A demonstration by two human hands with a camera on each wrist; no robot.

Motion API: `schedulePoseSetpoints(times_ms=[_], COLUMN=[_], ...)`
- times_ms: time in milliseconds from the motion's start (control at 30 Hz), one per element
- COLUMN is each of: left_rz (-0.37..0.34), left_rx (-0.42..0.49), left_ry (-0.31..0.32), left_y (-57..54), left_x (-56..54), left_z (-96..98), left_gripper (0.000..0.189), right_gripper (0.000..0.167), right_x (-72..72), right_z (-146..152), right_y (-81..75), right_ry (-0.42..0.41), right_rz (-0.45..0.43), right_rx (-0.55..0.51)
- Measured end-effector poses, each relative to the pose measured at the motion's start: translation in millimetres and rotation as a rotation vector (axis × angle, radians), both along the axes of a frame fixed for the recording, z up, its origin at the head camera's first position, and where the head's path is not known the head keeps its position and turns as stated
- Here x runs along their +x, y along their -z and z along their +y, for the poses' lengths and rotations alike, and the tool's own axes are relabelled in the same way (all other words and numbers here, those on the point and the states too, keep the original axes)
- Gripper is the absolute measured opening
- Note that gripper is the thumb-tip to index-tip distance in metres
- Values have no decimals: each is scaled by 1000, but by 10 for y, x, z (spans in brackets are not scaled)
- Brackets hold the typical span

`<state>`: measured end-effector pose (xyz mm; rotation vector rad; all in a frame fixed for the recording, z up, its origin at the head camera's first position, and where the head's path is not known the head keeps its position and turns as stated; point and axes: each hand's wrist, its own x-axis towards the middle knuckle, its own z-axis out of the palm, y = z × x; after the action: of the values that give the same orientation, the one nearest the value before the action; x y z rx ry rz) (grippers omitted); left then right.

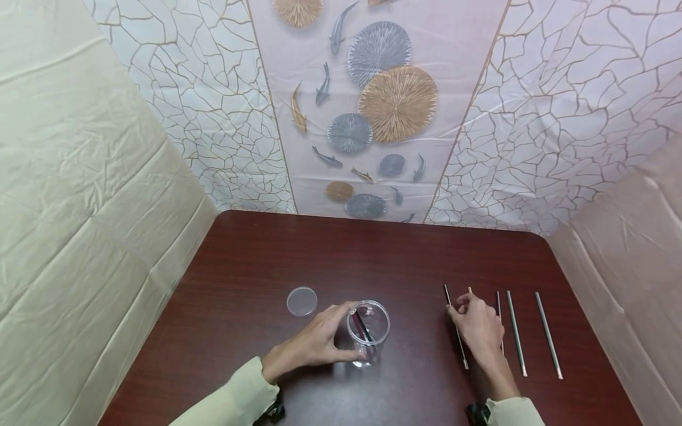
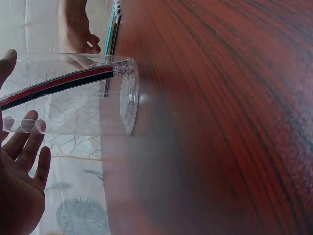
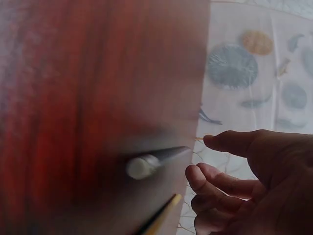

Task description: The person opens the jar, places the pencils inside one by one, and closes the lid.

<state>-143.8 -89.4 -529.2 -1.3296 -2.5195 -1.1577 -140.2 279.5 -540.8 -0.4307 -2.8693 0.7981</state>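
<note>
A clear plastic jar (image 1: 371,349) stands on the table, gripped round its side by my left hand (image 1: 318,338). Inside it lean a red-striped pencil (image 2: 73,80) and a black pencil (image 2: 73,87), their ferrule ends at the base. My right hand (image 1: 476,324) is low over a row of pencils. Its thumb is beside the leftmost dark pencil (image 1: 460,337). In the right wrist view a gap shows between thumb and fingers, near a pencil with a whitish eraser (image 3: 142,167). Another pencil (image 1: 499,302) is partly hidden by this hand.
Two greenish-grey pencils (image 1: 516,333) (image 1: 549,335) lie to the right of my right hand. A clear round lid (image 1: 302,302) lies left of the jar. The dark red wooden table (image 1: 319,248) meets patterned cloth (image 1: 341,165) at its back edge.
</note>
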Motion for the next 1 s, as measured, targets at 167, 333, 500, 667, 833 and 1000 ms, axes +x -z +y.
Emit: schedulePoseSetpoints(times_ms=[167,333,500,667,833,1000], left_rz=[-9,-5,-15,-26,-9,-9], left_rx=[-6,-9,-12,-18,-13,-13], left_ry=[4,7,4,-5,-1,-3], left_y=[5,10,6,-6,8,13], left_x=[-2,1,1,2,-2,2], left_z=[3,-1,0,-3,-2,2], left_gripper=[93,93,93,93,93,93], right_gripper=[30,24,16,11,9,10], right_x=[-5,-21,-41,-55,-51,-33], right_z=[-33,-46,-49,-55,-60,-69], right_y=[93,134,152,134,111,26], right_ry=[-17,-20,-5,-1,1,8], right_rz=[3,29,57,68,59,47], right_rx=[48,70,76,78,83,68])
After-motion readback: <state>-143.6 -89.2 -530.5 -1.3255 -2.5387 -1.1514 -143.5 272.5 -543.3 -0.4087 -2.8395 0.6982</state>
